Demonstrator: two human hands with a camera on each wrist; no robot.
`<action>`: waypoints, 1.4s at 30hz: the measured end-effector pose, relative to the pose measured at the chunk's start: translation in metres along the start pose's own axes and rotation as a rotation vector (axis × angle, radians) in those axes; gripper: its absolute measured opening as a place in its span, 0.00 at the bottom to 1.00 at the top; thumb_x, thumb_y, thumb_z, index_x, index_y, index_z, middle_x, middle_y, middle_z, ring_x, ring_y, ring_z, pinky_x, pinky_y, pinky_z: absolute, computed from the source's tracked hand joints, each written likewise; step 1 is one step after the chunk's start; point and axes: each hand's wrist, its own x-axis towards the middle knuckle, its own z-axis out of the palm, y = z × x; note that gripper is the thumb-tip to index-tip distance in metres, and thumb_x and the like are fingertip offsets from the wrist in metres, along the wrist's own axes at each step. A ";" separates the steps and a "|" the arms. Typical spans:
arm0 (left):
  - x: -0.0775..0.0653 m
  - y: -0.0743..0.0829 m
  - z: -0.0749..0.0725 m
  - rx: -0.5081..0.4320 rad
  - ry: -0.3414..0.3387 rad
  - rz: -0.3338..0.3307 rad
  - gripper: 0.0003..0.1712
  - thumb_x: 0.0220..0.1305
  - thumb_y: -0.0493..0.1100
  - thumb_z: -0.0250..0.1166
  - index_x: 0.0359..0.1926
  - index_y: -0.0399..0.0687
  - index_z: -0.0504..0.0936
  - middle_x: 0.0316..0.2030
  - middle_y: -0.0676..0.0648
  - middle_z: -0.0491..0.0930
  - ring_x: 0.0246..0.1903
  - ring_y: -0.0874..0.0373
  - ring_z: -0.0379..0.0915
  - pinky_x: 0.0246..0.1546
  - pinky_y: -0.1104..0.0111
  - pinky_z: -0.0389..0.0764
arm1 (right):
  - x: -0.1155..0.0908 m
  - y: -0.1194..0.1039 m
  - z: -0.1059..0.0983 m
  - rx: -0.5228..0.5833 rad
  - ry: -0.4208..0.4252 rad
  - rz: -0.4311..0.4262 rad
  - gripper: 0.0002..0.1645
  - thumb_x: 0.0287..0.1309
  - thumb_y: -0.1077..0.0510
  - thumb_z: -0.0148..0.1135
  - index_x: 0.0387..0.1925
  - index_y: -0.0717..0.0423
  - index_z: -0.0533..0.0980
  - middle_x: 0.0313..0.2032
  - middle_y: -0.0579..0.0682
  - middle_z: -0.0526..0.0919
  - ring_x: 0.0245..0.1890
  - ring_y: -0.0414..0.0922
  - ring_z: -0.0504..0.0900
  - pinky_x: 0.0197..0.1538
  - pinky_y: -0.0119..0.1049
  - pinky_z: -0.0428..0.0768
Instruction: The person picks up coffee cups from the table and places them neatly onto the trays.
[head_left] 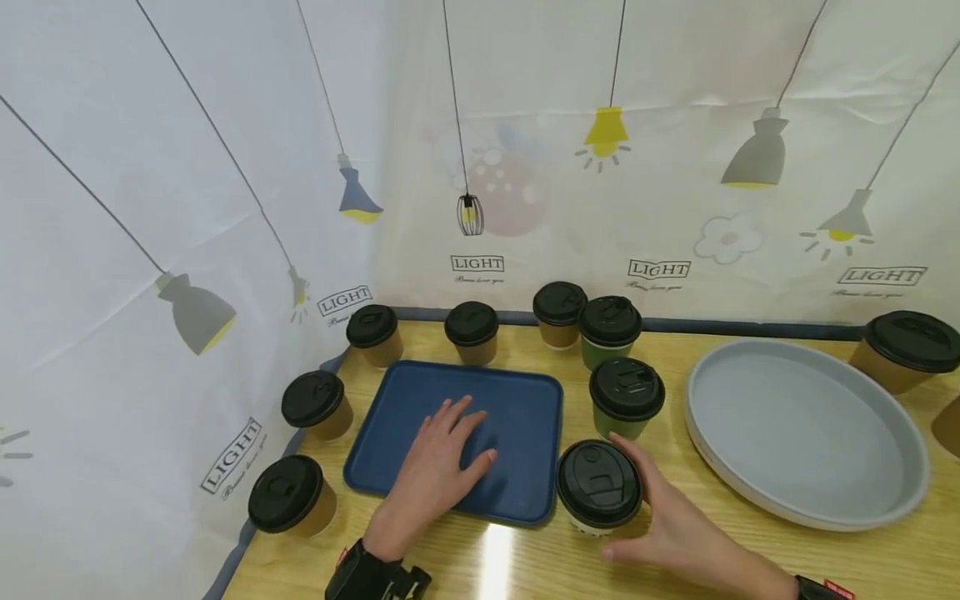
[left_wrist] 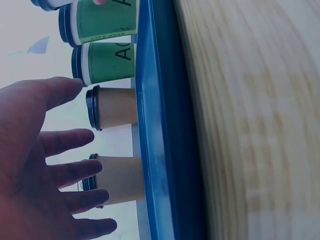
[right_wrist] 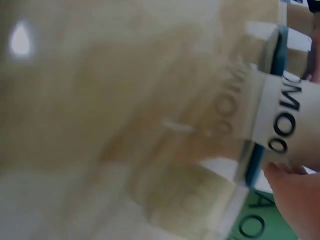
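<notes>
A white paper cup with a black lid [head_left: 600, 483] stands on the table at the right front corner of the blue tray [head_left: 517, 400]. My right hand [head_left: 675, 525] curves loosely about its right side, thumb in front and fingers behind. Lettering shows on this cup [right_wrist: 295, 117] in the right wrist view, and the thumb lies by its edge; firm contact cannot be told. Over the tray hovers my left hand [head_left: 438, 462], fingers spread, holding nothing. Behind the white cup is a green cup [head_left: 626, 400], with a second green cup [head_left: 609, 333] farther back.
Brown lidded cups line the tray's left side, including a near one [head_left: 292, 496] and a middle one [head_left: 318, 406]. More brown cups [head_left: 472, 333] stand behind it. On the right lies a large round grey tray [head_left: 806, 433], with a brown cup [head_left: 907, 350] beyond. Printed cloth [head_left: 525, 167] hangs along the back.
</notes>
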 end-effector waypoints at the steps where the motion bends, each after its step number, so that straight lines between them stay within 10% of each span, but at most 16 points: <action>1: -0.001 -0.001 0.000 0.002 0.006 -0.004 0.33 0.72 0.57 0.66 0.71 0.48 0.75 0.76 0.40 0.63 0.76 0.35 0.53 0.71 0.35 0.58 | 0.001 0.000 0.002 0.010 0.002 -0.001 0.76 0.42 0.45 0.87 0.82 0.54 0.46 0.74 0.63 0.64 0.69 0.65 0.68 0.62 0.60 0.74; 9: -0.005 -0.006 -0.002 0.016 0.033 -0.029 0.34 0.71 0.58 0.67 0.71 0.48 0.75 0.76 0.40 0.63 0.76 0.36 0.54 0.71 0.36 0.59 | 0.008 0.011 0.013 0.115 -0.008 -0.031 0.66 0.46 0.51 0.86 0.78 0.52 0.53 0.71 0.56 0.65 0.68 0.42 0.68 0.65 0.33 0.71; 18: -0.006 -0.008 -0.001 0.022 0.045 -0.017 0.34 0.71 0.56 0.68 0.70 0.46 0.75 0.74 0.40 0.66 0.74 0.35 0.57 0.69 0.36 0.61 | 0.011 0.016 0.018 0.174 0.024 -0.051 0.57 0.49 0.53 0.84 0.75 0.39 0.60 0.68 0.49 0.70 0.64 0.37 0.73 0.63 0.30 0.72; 31: -0.004 -0.003 0.001 0.019 0.028 -0.016 0.27 0.73 0.52 0.67 0.67 0.47 0.79 0.69 0.43 0.73 0.70 0.41 0.66 0.66 0.44 0.71 | 0.021 0.003 0.019 0.099 0.121 0.019 0.55 0.45 0.50 0.86 0.72 0.47 0.65 0.64 0.49 0.74 0.62 0.42 0.75 0.63 0.41 0.75; 42: -0.006 -0.005 0.001 0.011 -0.123 -0.070 0.12 0.72 0.48 0.68 0.51 0.51 0.87 0.48 0.48 0.80 0.48 0.49 0.78 0.47 0.52 0.81 | 0.060 -0.032 0.035 0.202 0.222 0.109 0.57 0.49 0.51 0.84 0.74 0.51 0.58 0.66 0.56 0.72 0.66 0.57 0.74 0.65 0.63 0.70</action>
